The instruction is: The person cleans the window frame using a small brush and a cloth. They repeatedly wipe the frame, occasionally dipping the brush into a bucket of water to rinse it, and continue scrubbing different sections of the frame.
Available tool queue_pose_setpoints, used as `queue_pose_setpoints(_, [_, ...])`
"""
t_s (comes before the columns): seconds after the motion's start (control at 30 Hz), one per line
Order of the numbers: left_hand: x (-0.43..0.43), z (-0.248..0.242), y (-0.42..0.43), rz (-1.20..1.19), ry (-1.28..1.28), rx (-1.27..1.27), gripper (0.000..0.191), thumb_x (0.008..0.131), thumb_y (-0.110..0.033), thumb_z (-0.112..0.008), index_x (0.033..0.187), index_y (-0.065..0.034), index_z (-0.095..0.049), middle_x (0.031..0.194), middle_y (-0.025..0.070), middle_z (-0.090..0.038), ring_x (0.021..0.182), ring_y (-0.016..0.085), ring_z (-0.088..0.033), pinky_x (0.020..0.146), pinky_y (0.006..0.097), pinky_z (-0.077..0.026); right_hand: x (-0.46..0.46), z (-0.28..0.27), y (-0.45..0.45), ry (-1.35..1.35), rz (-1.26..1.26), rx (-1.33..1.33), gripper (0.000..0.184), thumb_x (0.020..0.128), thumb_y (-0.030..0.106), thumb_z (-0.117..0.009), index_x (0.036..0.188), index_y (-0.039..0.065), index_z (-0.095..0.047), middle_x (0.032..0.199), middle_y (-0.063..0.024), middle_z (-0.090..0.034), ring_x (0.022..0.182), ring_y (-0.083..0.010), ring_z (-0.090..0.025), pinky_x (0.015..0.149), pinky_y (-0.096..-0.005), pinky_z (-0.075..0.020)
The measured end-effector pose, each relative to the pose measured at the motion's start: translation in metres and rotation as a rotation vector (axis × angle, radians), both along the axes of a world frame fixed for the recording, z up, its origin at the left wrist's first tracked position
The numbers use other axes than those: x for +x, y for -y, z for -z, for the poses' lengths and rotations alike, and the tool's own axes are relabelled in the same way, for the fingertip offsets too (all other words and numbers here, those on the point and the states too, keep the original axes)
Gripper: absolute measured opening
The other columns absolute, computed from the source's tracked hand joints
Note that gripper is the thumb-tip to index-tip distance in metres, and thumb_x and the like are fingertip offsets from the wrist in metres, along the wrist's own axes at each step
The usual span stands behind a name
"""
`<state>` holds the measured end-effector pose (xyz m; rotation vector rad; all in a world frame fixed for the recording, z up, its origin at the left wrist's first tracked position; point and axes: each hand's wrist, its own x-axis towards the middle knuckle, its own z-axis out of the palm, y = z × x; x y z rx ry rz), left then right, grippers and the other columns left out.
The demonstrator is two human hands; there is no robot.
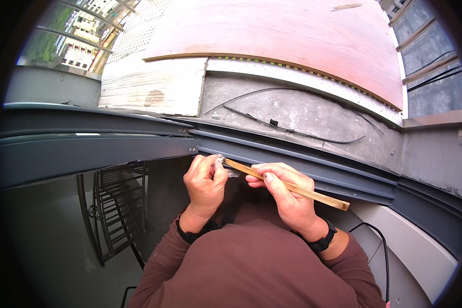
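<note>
A thin wooden stick (325, 198) slants across the view in front of my chest. My right hand (292, 190) is closed around its middle, and its squared end juts out to the lower right. At the stick's far end sits a small greyish wad (220, 158), perhaps cloth or fibre. The thumb and fingers of my left hand (205, 183) pinch this wad at the tip. Both hands are just on the near side of the dark grey metal window track (292, 165). A scrap of pale material (234, 174) shows between the hands, partly hidden.
Beyond the track, thin black strips (304, 134) lie on a concrete ledge (246, 92). A reddish wooden board (277, 30) and a cardboard piece (154, 86) rest further out, with metal bars (415, 34) at the sides. A dark sash rail (92, 152) extends left.
</note>
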<state>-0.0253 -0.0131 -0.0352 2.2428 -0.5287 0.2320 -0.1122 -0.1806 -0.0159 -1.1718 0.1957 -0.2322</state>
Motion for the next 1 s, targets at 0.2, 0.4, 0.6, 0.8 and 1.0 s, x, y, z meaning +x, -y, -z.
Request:
queue_pose_setpoints(0.2, [0.001,-0.006,-0.003,0.031,-0.151,-0.123,0.009,0.085,0.006,-0.064,0.094,0.0041,-0.068,0.071,0.0010,-0.051,0.059,0.006,-0.044,0.052,0.0226,-0.035,-0.005,-0.006,-0.002,0.024,-0.004,-0.096,0.020,0.099,-0.003,-0.050,0.109,-0.012,-0.064,0.111,-0.0216,-0.065,0.095,-0.0293,-0.071,0.084,-0.0363,-0.0607])
queue_pose_setpoints(0.4, [0.001,-0.009,-0.012,0.058,-0.228,-0.151,0.013,0.086,0.008,-0.063,0.097,0.0064,-0.067,0.073,0.0035,-0.054,0.060,0.007,-0.048,0.053,0.0229,-0.039,-0.007,-0.012,-0.002,0.066,-0.020,-0.209,0.020,0.097,-0.005,-0.049,0.108,-0.012,-0.064,0.112,-0.0226,-0.064,0.095,-0.0294,-0.071,0.083,-0.0363,-0.0610])
queue_pose_setpoints(0.6, [-0.003,-0.022,-0.033,0.057,-0.302,-0.291,0.016,0.089,0.006,-0.059,0.103,0.0054,-0.068,0.078,0.0017,-0.055,0.064,0.006,-0.047,0.057,0.0225,-0.039,-0.009,-0.034,-0.006,0.142,-0.098,-0.418,0.019,0.093,-0.009,-0.050,0.105,-0.011,-0.065,0.111,-0.0236,-0.065,0.093,-0.0277,-0.071,0.082,-0.0350,-0.0610])
queue_pose_setpoints(0.8, [-0.007,-0.009,-0.077,0.095,-0.721,-0.641,0.027,0.099,-0.010,-0.053,0.117,0.0046,-0.066,0.098,0.0026,-0.061,0.074,0.007,-0.052,0.067,0.0228,-0.043,-0.009,-0.033,-0.016,0.185,-0.114,-0.458,0.017,0.092,-0.003,-0.051,0.097,-0.010,-0.065,0.102,-0.0210,-0.067,0.082,-0.0227,-0.069,0.075,-0.0320,-0.0576])
queue_pose_setpoints(1.0, [-0.018,0.004,-0.112,0.022,-0.872,-0.928,0.029,0.101,-0.012,-0.054,0.123,0.0036,-0.062,0.103,0.0068,-0.068,0.087,0.011,-0.060,0.074,0.0264,-0.048,-0.012,-0.023,-0.038,0.224,-0.119,-0.515,0.012,0.088,-0.005,-0.053,0.092,-0.006,-0.064,0.099,-0.0159,-0.068,0.078,-0.0207,-0.065,0.069,-0.0298,-0.0524])
